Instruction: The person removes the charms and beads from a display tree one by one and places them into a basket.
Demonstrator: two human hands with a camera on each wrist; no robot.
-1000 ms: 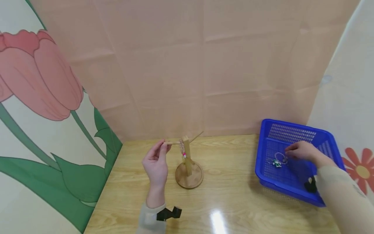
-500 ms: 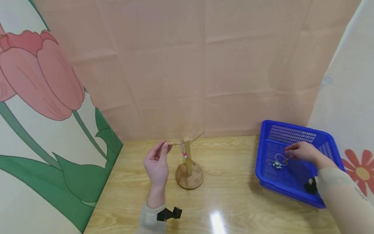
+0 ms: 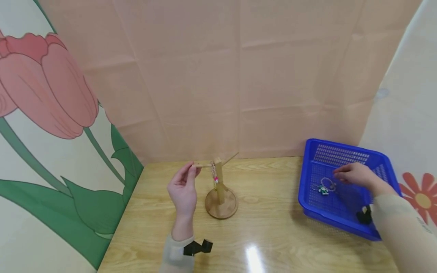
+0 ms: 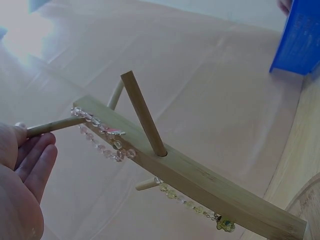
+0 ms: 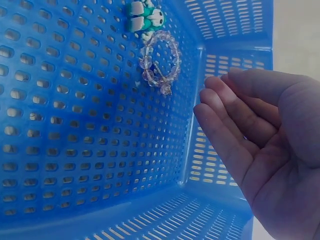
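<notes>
My left hand (image 3: 184,189) pinches the tip of a wooden peg (image 4: 55,126) on a bracelet stand (image 3: 220,185) with a round base. A pink beaded bracelet (image 4: 102,150) hangs on that peg, close to the post. Lower down, a yellow-green beaded bracelet (image 4: 187,201) hangs from another peg. Over the blue basket (image 3: 338,227), my right hand (image 5: 270,135) has loosely bent fingers with nothing between them. Beneath it on the basket floor lie a clear beaded bracelet (image 5: 172,55) and a keychain with a green and white figure (image 5: 145,16). They are apart from the right hand.
The stand is on a wood-grain table (image 3: 266,197), left of the basket. Behind the table hangs a pinkish cloth (image 3: 239,94). A printed tulip panel (image 3: 51,113) borders the left, and a flower-printed panel (image 3: 423,201) the right.
</notes>
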